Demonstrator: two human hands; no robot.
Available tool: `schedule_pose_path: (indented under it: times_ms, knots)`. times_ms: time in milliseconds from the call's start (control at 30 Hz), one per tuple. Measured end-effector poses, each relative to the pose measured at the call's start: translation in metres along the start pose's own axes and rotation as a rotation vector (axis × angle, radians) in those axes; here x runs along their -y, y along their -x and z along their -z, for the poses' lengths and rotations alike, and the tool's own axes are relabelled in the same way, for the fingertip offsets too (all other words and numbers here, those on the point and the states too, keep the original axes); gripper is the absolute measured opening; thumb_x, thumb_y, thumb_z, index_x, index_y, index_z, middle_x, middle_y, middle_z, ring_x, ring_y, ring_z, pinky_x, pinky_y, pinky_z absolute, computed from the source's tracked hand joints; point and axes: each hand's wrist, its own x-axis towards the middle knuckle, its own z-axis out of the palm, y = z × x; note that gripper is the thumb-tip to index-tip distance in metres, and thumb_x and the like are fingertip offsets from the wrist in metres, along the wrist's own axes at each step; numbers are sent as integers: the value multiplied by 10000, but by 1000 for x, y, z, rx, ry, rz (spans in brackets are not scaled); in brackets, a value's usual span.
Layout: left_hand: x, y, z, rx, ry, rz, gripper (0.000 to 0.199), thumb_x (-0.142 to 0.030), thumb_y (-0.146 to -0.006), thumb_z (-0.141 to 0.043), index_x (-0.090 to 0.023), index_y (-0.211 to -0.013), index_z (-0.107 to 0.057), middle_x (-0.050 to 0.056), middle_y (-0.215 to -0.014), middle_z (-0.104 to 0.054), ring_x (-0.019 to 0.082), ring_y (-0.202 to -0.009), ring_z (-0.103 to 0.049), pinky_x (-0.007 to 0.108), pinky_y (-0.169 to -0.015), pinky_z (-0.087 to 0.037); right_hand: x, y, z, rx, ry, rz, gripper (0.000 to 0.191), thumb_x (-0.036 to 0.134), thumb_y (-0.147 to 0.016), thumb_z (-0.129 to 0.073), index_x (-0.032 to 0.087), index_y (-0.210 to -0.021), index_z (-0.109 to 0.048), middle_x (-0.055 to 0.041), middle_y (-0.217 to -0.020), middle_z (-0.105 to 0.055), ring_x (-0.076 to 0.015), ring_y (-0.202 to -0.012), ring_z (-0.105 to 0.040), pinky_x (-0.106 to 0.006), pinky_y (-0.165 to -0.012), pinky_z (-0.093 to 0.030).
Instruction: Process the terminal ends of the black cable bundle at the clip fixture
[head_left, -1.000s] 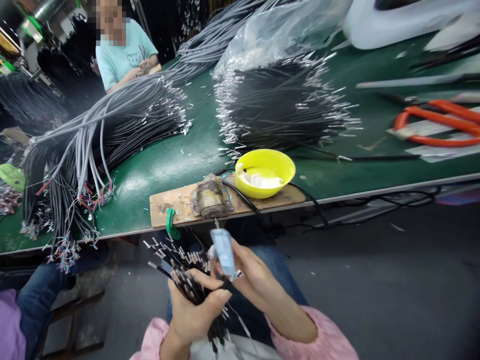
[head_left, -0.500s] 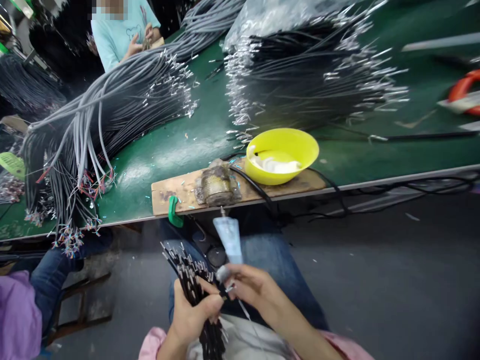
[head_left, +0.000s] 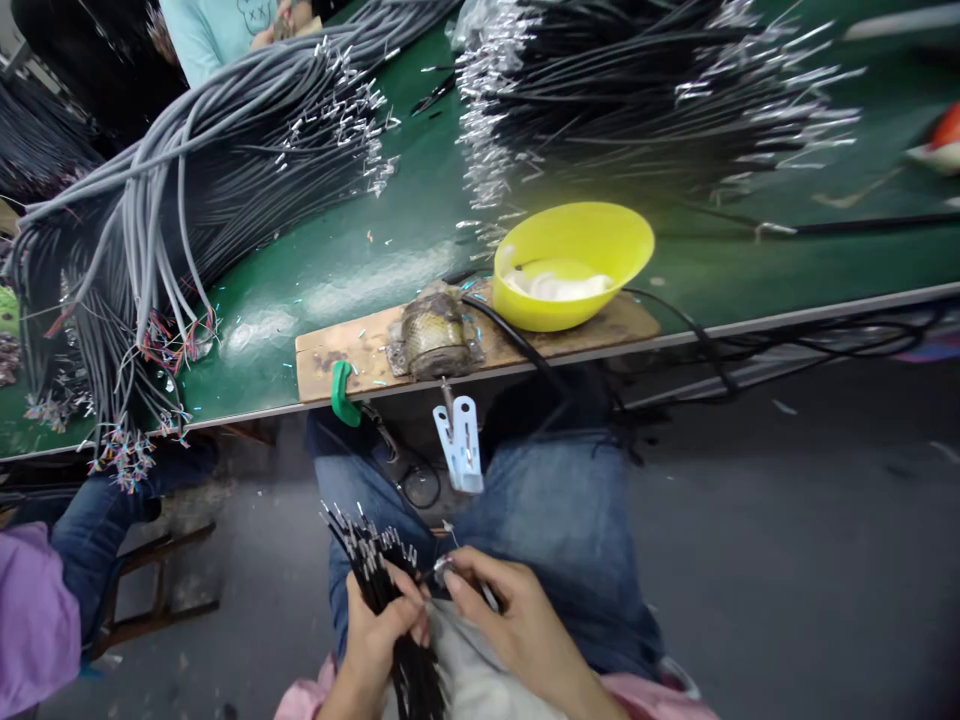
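Note:
My left hand [head_left: 386,615] is wrapped round a bundle of thin black cables [head_left: 375,565] above my lap. Their stripped, silvery ends point up and away from me. Close beside it, my right hand [head_left: 514,610] is closed, thumb and forefinger pinched by the bundle. Something small and silver-grey [head_left: 442,570] shows at those fingertips; whether it is a cable end or a finger covering I cannot tell. Beyond the hands, a light-blue plastic clip [head_left: 460,445] hangs from the shaft of a small motor [head_left: 435,335] on a wooden board [head_left: 322,345].
A green clamp [head_left: 343,395] grips the board at the table edge. The yellow bowl [head_left: 555,315] holds white material. Piles of black cables [head_left: 600,100] and grey cables [head_left: 165,150] cover the green table [head_left: 262,335]. Another person's sleeve [head_left: 199,40] is across it; a purple-clad person [head_left: 37,610] sits left.
The view has tilted down, so table things sit higher. My right hand has turned, its fingers more curled. The blue clip, blurred before, now shows its two arms.

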Motion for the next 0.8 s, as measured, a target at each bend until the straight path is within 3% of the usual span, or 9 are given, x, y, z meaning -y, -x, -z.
schedule_pose_path:
  times_ms: [167, 300, 367, 433, 500, 567, 633, 700, 800]
  knots:
    - [9, -4, 11, 195, 141, -77, 427, -612, -538, -696, -210, -455, -576, -13, -351, -416, 126, -354, -433, 310, -443, -414, -9, 12, -7, 137, -134, -108, 331, 383, -815, -446, 196, -543, -475, 20, -476, -486, -130, -455, -456, -245, -459, -376]
    - [22, -13, 22, 334, 157, 20, 402, -570, -628, -674, -192, -522, -589, -30, -389, -423, 89, -350, -405, 311, -480, -436, -19, 16, -6, 132, -110, -133, 359, 411, -826, -442, 187, -557, -521, 9, -476, -517, -136, -464, -486, -246, -469, -392]
    - [30, -17, 26, 416, 125, 79, 393, -534, -710, -636, -162, -590, -604, -26, -434, -458, 83, -375, -430, 289, -481, -440, -21, 18, -2, 14, -59, -112, 333, 399, -829, -453, 189, -587, -542, 17, -458, -512, -136, -444, -486, -241, -447, -385]
    - [36, -22, 27, 460, 82, 110, 356, -467, -787, -599, -120, -715, -629, -2, -532, -541, 103, -448, -509, 281, -503, -465, -20, 18, 5, -187, 21, -61, 283, 375, -831, -475, 190, -638, -569, 23, -454, -513, -135, -424, -482, -240, -426, -379]
    - [38, -27, 24, 483, 40, 126, 281, -365, -850, -563, -106, -944, -618, 50, -822, -641, 149, -671, -614, 316, -615, -520, -14, 16, 12, -391, 115, 39, 208, 324, -833, -508, 193, -692, -587, 19, -490, -538, -133, -426, -486, -242, -433, -389]
    - [36, -32, 19, 494, -2, 127, 290, -305, -867, -553, -119, -1089, -576, 80, -1057, -617, 201, -875, -620, 370, -729, -532, -4, 10, 18, -497, 205, 195, 124, 236, -829, -544, 202, -719, -589, 19, -531, -559, -130, -452, -493, -246, -482, -416]
    - [30, -34, 13, 491, -41, 111, 286, -296, -871, -548, -126, -1099, -576, 74, -1097, -605, 218, -914, -613, 383, -756, -530, 8, 1, 21, -474, 264, 395, 127, 169, -832, -542, 207, -719, -587, 10, -566, -575, -140, -502, -506, -260, -531, -433]
    - [20, -34, 8, 471, -70, 80, 246, -295, -866, -555, -124, -1039, -595, 52, -997, -632, 181, -817, -626, 344, -692, -535, 19, -10, 20, -367, 358, 538, 56, 198, -810, -591, 203, -761, -619, -21, -640, -610, -175, -596, -531, -298, -587, -451]
    - [3, -31, 2, 415, -90, 23, 247, -314, -752, -693, -107, -872, -630, 1, -734, -632, 121, -612, -584, 261, -569, -492, 30, -22, 16, -203, 422, 555, 81, 235, -816, -592, 203, -757, -637, -45, -707, -612, -201, -680, -543, -324, -615, -460]
